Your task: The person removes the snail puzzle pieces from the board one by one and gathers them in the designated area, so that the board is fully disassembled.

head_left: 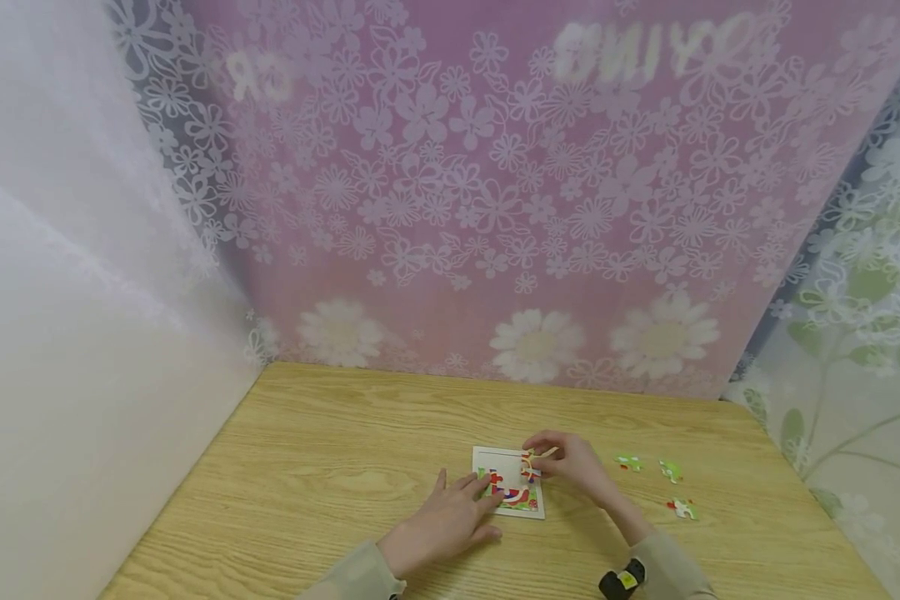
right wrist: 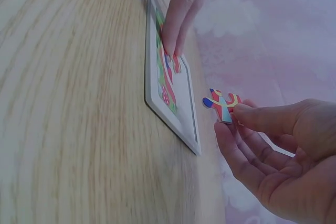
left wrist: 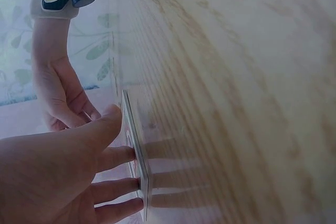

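Observation:
A white-framed jigsaw puzzle board (head_left: 527,514) lies flat on the wooden table, its near part filled with colourful pieces and its far part bare. My left hand (head_left: 450,518) rests on the board's left side, fingers straight and spread, fingertips pressing pieces. In the right wrist view my right hand (right wrist: 294,156) pinches a jigsaw piece (right wrist: 223,104) of red, yellow and blue between thumb and fingers. That piece is held above the board's right side, apart from it. In the left wrist view, the board (left wrist: 137,156) is seen edge-on under the left fingers.
To the right of the board lie several loose jigsaw pieces: one green and red (head_left: 629,462), another green (head_left: 671,472), and one mostly white side up (head_left: 682,508). A flowered pink curtain (head_left: 450,250) hangs behind the table (head_left: 330,450). A black device (head_left: 622,579) is strapped at the right wrist.

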A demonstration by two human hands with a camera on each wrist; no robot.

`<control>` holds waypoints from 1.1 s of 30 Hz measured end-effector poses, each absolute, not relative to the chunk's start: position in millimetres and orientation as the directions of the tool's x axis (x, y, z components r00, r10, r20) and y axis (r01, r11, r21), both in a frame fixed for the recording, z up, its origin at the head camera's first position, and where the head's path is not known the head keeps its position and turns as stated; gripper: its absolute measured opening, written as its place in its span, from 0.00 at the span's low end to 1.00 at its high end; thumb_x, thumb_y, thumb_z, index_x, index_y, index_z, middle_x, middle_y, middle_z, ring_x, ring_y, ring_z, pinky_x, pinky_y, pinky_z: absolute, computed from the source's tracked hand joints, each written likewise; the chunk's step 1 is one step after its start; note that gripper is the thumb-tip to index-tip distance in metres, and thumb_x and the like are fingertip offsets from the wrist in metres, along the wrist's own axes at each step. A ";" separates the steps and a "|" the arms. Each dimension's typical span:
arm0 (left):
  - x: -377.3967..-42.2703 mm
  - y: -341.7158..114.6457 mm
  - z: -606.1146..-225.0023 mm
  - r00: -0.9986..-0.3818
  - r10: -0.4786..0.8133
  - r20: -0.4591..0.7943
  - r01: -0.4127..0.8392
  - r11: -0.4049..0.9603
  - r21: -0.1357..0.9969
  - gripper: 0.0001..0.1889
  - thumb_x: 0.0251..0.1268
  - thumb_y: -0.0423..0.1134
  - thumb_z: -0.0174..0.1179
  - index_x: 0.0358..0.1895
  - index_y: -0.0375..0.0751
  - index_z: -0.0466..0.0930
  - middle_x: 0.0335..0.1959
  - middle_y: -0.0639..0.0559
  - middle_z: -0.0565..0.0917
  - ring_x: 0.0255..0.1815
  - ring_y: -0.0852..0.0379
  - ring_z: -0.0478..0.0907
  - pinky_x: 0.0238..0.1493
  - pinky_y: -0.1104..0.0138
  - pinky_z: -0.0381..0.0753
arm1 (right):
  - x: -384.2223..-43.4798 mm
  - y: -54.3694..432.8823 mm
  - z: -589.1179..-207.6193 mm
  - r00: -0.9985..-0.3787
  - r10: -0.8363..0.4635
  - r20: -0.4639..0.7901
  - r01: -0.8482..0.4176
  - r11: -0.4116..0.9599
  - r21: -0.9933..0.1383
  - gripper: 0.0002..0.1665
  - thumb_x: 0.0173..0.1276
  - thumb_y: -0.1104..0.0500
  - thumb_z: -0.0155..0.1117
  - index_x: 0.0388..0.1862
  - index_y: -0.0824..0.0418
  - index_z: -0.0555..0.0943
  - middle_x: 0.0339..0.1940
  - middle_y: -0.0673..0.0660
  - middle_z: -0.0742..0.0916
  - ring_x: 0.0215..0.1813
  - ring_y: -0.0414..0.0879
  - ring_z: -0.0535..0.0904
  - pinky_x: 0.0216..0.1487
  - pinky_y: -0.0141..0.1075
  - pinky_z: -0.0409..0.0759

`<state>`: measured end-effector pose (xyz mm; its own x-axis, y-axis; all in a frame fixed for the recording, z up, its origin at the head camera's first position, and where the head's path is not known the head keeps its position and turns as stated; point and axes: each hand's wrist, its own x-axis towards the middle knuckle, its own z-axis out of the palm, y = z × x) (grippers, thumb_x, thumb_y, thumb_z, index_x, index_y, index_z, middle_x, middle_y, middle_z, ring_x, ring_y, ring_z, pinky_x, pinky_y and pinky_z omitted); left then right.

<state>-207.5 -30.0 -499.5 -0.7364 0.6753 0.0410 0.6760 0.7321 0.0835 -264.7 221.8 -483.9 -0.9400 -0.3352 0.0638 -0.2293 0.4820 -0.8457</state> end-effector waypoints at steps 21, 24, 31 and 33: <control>-208.5 -29.5 -502.8 -0.730 0.681 0.056 0.683 0.727 0.061 0.31 0.74 0.63 0.50 0.74 0.57 0.70 0.75 0.50 0.70 0.73 0.48 0.69 0.66 0.36 0.69 | -247.2 291.7 -477.4 -0.959 -0.275 0.075 -0.204 0.480 -0.853 0.20 0.71 0.63 0.67 0.58 0.71 0.80 0.51 0.69 0.84 0.39 0.47 0.87 0.40 0.42 0.88; -208.1 -30.1 -503.3 -0.729 0.682 0.061 0.685 0.726 0.061 0.31 0.74 0.63 0.50 0.74 0.56 0.70 0.75 0.50 0.70 0.73 0.48 0.69 0.66 0.36 0.69 | -244.0 302.0 -478.5 -0.959 -0.270 0.082 -0.207 0.478 -0.854 0.21 0.71 0.63 0.67 0.59 0.71 0.79 0.51 0.70 0.84 0.39 0.47 0.87 0.40 0.41 0.88; -207.5 -31.7 -504.0 -0.720 0.689 0.080 0.693 0.719 0.054 0.30 0.74 0.62 0.51 0.74 0.55 0.72 0.74 0.49 0.71 0.73 0.48 0.70 0.65 0.37 0.70 | -235.7 323.9 -477.9 -0.981 -0.183 0.067 -0.156 0.528 -0.835 0.22 0.70 0.63 0.68 0.60 0.71 0.79 0.49 0.67 0.84 0.38 0.45 0.86 0.40 0.39 0.88; -207.4 -31.8 -504.5 -0.718 0.691 0.081 0.696 0.716 0.056 0.30 0.75 0.62 0.51 0.74 0.55 0.71 0.74 0.48 0.71 0.73 0.47 0.70 0.65 0.37 0.70 | -232.6 330.5 -477.5 -0.986 -0.159 0.059 -0.138 0.554 -0.821 0.22 0.70 0.62 0.69 0.60 0.71 0.80 0.49 0.66 0.84 0.38 0.44 0.87 0.39 0.38 0.87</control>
<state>-207.4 -31.8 -504.5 -0.7181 0.6913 0.0809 0.6957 0.7161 0.0562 -232.6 330.5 -477.5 -0.9855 -0.1588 0.0590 -0.1384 0.5539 -0.8210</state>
